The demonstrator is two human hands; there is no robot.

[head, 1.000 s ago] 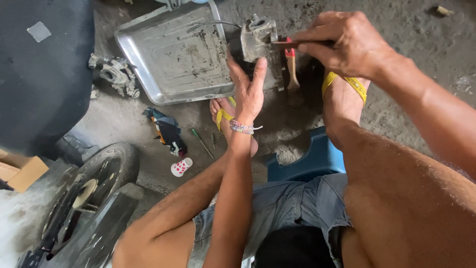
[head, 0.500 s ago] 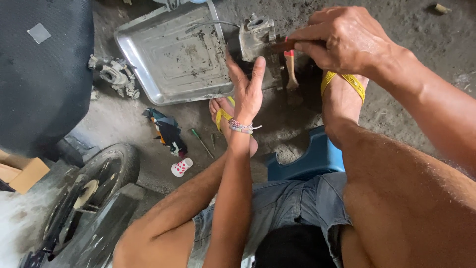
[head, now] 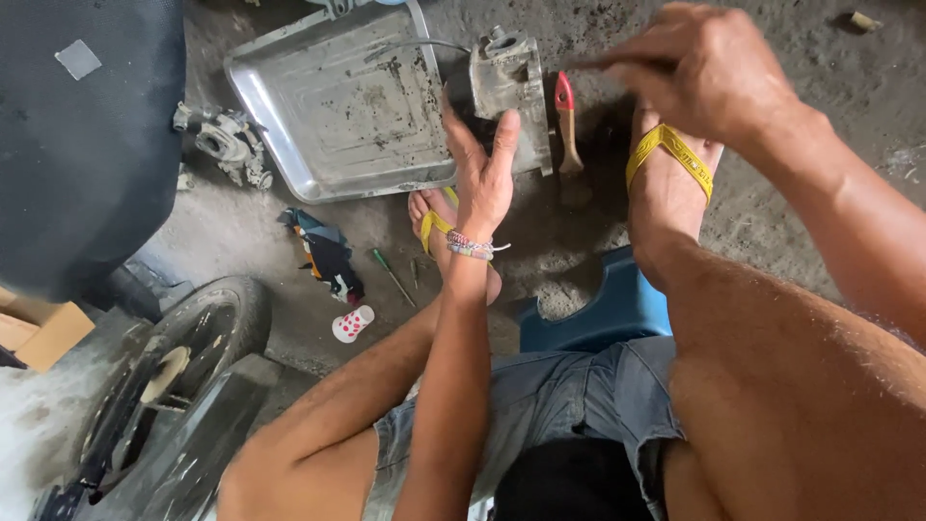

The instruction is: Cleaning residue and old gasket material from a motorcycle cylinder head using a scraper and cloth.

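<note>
On floor by tray [head: 289,116] | left hand [head: 482,178] open, steadying casting [head: 509,82] | right hand [head: 714,82] has lifted off it, pinching a thin tool | I read part freed.

The bare concrete floor [head: 772,232] was grey, gritty and stained. On it lay a dented metal tray [head: 338,106], a grey metal engine part [head: 511,92] at the tray's right edge, and a red-handled brush [head: 566,130] just beside that. Left of the tray sat a small carburetor-like part [head: 224,145]. Nearer lay a crumpled dark rag [head: 328,256], a green screwdriver [head: 393,277] and a spotted cap [head: 352,323] (white with red dots).
</note>
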